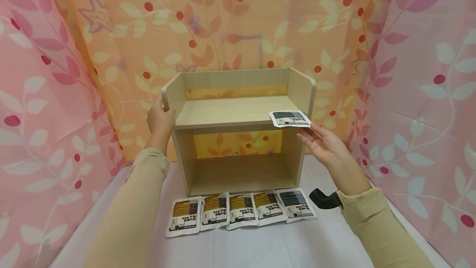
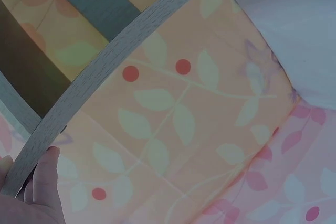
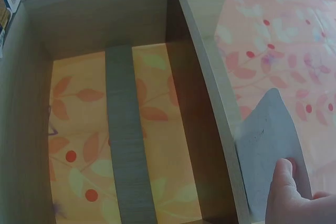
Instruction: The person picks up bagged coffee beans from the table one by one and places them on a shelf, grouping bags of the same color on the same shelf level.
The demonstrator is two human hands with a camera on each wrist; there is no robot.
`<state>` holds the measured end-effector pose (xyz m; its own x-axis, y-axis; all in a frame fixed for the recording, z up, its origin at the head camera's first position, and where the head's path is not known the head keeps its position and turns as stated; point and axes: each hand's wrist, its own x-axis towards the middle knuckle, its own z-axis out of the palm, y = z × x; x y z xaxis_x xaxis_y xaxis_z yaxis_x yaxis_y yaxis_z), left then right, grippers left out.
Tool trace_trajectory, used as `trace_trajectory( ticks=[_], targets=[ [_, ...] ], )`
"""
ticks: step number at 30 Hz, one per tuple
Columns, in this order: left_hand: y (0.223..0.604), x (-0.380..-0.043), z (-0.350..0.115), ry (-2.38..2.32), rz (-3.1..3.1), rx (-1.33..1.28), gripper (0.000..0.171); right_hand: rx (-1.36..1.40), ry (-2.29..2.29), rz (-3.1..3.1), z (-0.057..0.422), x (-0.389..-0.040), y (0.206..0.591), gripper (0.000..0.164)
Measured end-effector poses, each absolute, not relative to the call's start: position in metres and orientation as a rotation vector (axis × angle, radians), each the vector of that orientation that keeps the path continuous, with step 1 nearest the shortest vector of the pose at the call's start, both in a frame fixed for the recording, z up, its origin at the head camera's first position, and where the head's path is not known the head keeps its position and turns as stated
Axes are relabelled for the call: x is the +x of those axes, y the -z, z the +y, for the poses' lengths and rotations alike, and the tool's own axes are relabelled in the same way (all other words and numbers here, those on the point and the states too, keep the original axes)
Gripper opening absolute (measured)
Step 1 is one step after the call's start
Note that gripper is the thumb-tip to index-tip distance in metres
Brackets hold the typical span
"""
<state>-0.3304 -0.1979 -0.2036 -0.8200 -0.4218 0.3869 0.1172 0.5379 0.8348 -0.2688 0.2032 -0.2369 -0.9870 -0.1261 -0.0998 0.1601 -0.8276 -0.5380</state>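
Note:
A small two-tier wooden shelf point(image 1: 238, 127) stands on the white cloth, its front towards me. My left hand point(image 1: 160, 121) grips the front edge of its left side panel; in the left wrist view that hand point(image 2: 42, 198) has thumb and fingers on either side of the panel edge point(image 2: 89, 82). My right hand point(image 1: 323, 144) pinches a flat white packet point(image 1: 290, 118) with a dark blue printed label, held level at the right front edge of the upper board point(image 1: 234, 110). In the right wrist view, the plain side of the packet point(image 3: 268, 150) shows beside the shelf.
Several similar packets lie in a row before the shelf: ones with brown labels point(image 1: 243, 210) and a dark blue one point(image 1: 295, 204) at the right end. A black strap point(image 1: 325, 199) is on my right wrist. Patterned curtains point(image 1: 238, 24) enclose the back and sides.

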Motion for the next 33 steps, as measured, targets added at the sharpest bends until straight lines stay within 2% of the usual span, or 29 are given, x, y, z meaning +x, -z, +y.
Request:
trace_trajectory(
  ticks=[6,22,24,30,33],
  targets=[
    [0.205,-0.332,-0.199,1.243,-2.207,0.229,0.058,0.135,2.883,0.846,0.197,-0.276,0.232,0.063],
    [0.205,-0.333,-0.197,1.230,-2.210,0.227,0.060,0.175,2.886,0.861,0.196,-0.290,0.227,0.064],
    [0.205,-0.334,-0.197,1.229,-2.208,0.228,0.059,0.200,2.895,0.865,0.196,-0.292,0.227,0.061],
    [0.205,-0.332,-0.197,1.232,-2.211,0.225,0.058,0.251,2.899,0.936,0.192,-0.295,0.227,0.028],
    [0.205,-0.331,-0.198,1.231,-2.208,0.233,0.058,0.271,2.895,0.968,0.189,-0.297,0.226,0.027]
  ],
)
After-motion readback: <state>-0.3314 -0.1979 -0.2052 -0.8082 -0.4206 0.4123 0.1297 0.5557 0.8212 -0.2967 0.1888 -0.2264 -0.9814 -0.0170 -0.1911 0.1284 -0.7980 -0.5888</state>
